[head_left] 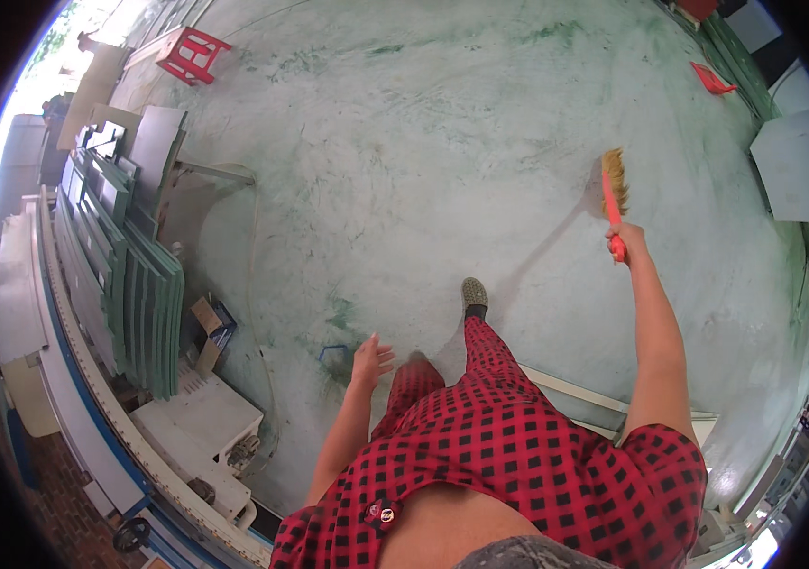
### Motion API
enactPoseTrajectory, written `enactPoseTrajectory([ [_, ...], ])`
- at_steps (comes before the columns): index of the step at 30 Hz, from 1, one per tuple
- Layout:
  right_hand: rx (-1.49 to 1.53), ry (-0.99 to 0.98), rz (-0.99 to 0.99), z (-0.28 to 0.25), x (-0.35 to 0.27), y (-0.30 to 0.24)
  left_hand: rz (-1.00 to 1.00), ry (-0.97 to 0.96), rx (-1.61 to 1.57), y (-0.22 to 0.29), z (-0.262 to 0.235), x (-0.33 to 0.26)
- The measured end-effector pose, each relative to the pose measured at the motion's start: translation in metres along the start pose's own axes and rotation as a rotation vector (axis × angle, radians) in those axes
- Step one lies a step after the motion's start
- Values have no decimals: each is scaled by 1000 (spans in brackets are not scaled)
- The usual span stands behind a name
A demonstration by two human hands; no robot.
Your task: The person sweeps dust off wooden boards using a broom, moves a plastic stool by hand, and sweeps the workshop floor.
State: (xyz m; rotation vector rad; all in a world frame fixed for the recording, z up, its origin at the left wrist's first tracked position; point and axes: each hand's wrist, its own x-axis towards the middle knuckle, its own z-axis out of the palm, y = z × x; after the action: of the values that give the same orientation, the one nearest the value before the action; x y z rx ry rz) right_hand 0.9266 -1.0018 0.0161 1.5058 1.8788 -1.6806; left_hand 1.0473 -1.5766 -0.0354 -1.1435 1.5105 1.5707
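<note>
My right hand point(626, 239) is wrapped round the red handle of a hand brush point(615, 182), out at arm's length to the right. The brush has yellowish bristles that face right, and its head points away from me above the floor; whether the bristles touch it I cannot tell. My left hand point(372, 361) hangs near my left leg with its fingers stretched out and nothing in them. A red dustpan point(713, 79) lies on the floor at the far right, apart from both hands.
Grey-green, stained floor point(376, 171) spreads ahead of me. On the left stand a stack of green-edged panels point(153, 303), an open cardboard box point(213, 327) and a white machine casing point(201, 412). A red stool point(194, 55) is at the far left. Pale boards point(793, 161) lean at the right.
</note>
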Motion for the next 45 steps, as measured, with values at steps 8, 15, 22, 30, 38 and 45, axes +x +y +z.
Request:
enactPoseTrajectory([
  [8,-618,-115,-308,136,-28,41,24,-198,31,63,98,36],
  [15,-773,-595,-481,215,-146,83,-50,-278,-88,76,125,34],
  [22,-864,-1061,-349,283,-192,81,-119,-11,-412,44,75,60],
  [30,-831,-1310,-123,314,-218,23,-63,183,-689,51,61,54],
  [38,-670,-985,-229,254,-214,-35,229,-121,-503,151,122,21],
  [45,-426,-544,-405,259,-139,-54,147,-453,-351,184,103,39],
])
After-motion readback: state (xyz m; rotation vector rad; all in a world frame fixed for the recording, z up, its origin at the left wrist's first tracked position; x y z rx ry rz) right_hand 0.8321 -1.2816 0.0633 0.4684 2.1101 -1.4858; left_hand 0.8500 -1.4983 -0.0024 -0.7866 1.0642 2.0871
